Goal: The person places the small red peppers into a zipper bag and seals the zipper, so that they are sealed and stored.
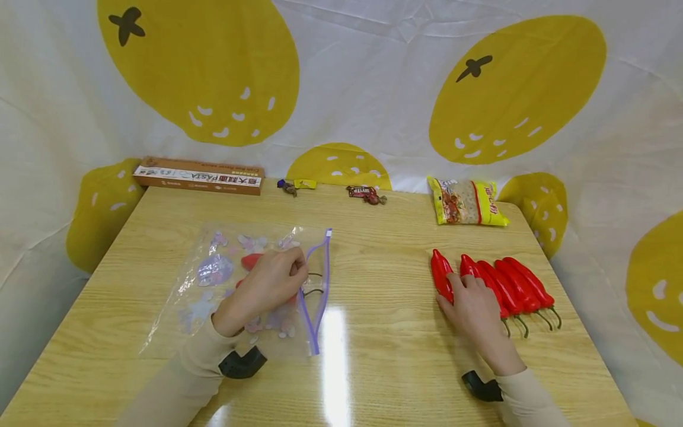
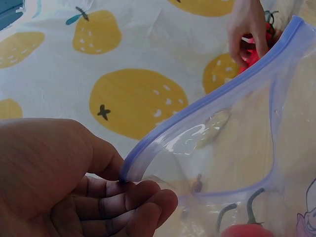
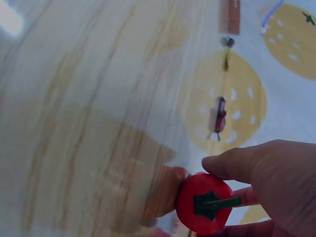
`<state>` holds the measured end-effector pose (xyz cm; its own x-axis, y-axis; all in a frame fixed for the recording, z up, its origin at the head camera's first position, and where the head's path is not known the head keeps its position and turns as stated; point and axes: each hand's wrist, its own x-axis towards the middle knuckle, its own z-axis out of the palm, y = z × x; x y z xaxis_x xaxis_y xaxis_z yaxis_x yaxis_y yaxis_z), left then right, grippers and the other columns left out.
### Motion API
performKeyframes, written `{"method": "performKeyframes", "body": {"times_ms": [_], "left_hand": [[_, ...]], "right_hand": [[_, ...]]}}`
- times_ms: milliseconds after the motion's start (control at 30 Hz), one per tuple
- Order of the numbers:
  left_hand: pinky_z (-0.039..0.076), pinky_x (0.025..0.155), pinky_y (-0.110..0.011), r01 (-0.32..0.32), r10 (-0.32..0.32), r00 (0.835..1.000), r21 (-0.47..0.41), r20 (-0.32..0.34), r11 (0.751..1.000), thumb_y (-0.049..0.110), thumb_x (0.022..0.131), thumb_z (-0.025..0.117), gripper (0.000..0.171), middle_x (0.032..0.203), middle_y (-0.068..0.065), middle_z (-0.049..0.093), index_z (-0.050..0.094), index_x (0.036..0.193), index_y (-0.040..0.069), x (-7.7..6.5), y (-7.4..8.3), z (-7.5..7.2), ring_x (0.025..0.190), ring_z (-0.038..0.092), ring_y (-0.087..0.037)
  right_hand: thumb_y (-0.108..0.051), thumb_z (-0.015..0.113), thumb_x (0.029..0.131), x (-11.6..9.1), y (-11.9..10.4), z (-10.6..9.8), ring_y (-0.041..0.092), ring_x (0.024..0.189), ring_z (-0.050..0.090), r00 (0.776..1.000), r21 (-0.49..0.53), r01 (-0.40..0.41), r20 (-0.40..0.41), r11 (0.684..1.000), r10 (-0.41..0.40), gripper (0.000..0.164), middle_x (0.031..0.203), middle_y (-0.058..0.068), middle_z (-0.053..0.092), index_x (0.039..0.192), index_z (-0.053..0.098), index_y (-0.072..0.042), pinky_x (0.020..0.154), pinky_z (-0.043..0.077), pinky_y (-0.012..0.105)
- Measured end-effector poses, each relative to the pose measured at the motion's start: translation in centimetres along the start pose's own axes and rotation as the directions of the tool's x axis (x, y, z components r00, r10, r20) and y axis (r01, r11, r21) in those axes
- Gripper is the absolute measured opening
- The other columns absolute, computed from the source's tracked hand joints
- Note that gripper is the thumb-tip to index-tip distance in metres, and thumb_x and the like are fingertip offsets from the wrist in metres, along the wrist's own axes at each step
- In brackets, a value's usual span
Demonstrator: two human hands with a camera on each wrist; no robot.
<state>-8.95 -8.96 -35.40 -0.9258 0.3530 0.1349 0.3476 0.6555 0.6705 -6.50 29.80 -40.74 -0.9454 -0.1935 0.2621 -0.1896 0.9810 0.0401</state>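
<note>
My left hand point(image 1: 264, 289) pinches the purple zip edge point(image 2: 197, 101) of a clear zip bag point(image 1: 178, 299) printed with pale cartoon figures, and lifts that edge so the mouth gapes. Inside the bag lie red chili peppers point(image 2: 247, 230), partly hidden under the hand, their green stems toward the mouth. On the right of the table, my right hand point(image 1: 475, 311) grips the leftmost red chili pepper point(image 3: 202, 202) of a row between thumb and fingers, its stem end toward my wrist. Several more red chili peppers point(image 1: 525, 284) lie side by side just right of it.
A pasta box point(image 1: 198, 177) lies at the back left. Small wrapped candies point(image 1: 365, 194) sit along the back edge, and a yellow snack packet point(image 1: 465, 203) is at the back right. A fruit-patterned white cloth point(image 1: 363, 89) hangs behind the wooden table point(image 1: 384, 296).
</note>
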Motion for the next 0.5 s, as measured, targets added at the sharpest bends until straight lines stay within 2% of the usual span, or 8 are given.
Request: {"method": "performKeyframes", "body": {"times_ms": [133,300,400,500], "left_hand": [[0.029,0.039,-0.021,0.013,-0.013,1.000,-0.004,0.001,1.000,0.011,0.086,0.050,0.011,0.054,0.003,0.043,0.057,0.077,0.011,0.0,0.0,-0.1,0.042,0.035,-0.007],[0.028,0.038,-0.021,0.007,-0.007,1.000,-0.006,0.000,1.000,0.011,0.086,0.051,0.011,0.053,0.004,0.042,0.057,0.076,0.011,0.0,0.1,0.0,0.041,0.034,-0.006],[0.027,0.038,-0.020,0.003,-0.003,1.000,-0.012,0.003,1.000,0.010,0.086,0.051,0.011,0.052,0.004,0.041,0.057,0.076,0.011,0.0,0.1,0.0,0.040,0.033,-0.006],[0.027,0.038,-0.020,0.006,-0.006,1.000,-0.010,0.002,1.000,0.011,0.086,0.051,0.011,0.052,0.004,0.041,0.057,0.076,0.011,0.0,0.2,-0.1,0.040,0.033,-0.006]], "right_hand": [[-0.030,0.073,0.072,-0.1,-0.1,0.0,0.035,0.061,0.051,0.999,-0.007,-0.026,0.029,1.000,0.026,0.051,0.072,0.018,0.055,0.112,0.054,-0.004,0.046,0.041,0.043],[-0.026,0.068,0.073,0.0,-0.3,-0.1,0.031,0.050,0.046,0.999,0.001,-0.020,-0.025,1.000,0.020,0.043,0.065,0.014,0.050,0.108,0.055,-0.005,0.040,0.035,0.038],[-0.026,0.064,0.075,0.3,-0.9,-0.8,0.028,0.053,0.048,0.998,0.064,-0.045,-0.031,0.997,0.047,0.041,0.074,0.015,0.054,0.111,0.054,-0.007,0.042,0.036,0.037],[-0.027,0.064,0.078,0.8,-2.2,-2.1,0.024,0.063,0.053,0.998,0.202,-0.057,0.006,0.978,0.057,0.045,0.090,0.013,0.059,0.118,0.053,-0.009,0.048,0.040,0.035]]}}
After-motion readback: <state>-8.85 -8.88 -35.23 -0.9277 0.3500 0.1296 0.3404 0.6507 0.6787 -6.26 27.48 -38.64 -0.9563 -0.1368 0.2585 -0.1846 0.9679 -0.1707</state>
